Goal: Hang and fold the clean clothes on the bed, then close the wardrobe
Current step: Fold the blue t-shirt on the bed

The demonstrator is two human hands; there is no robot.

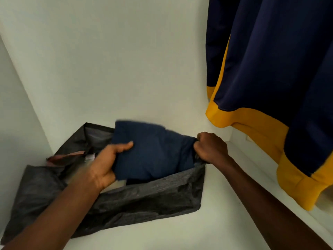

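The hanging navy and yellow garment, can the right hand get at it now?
Probably yes: nothing lies between the right hand and that garment, though it now grips the rim of the grey bag.

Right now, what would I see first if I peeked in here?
Probably the big navy and yellow garment hanging at the right. Then, low in the middle, the left hand and right hand holding a folded navy garment over an open dark grey fabric bag on the white wardrobe floor.
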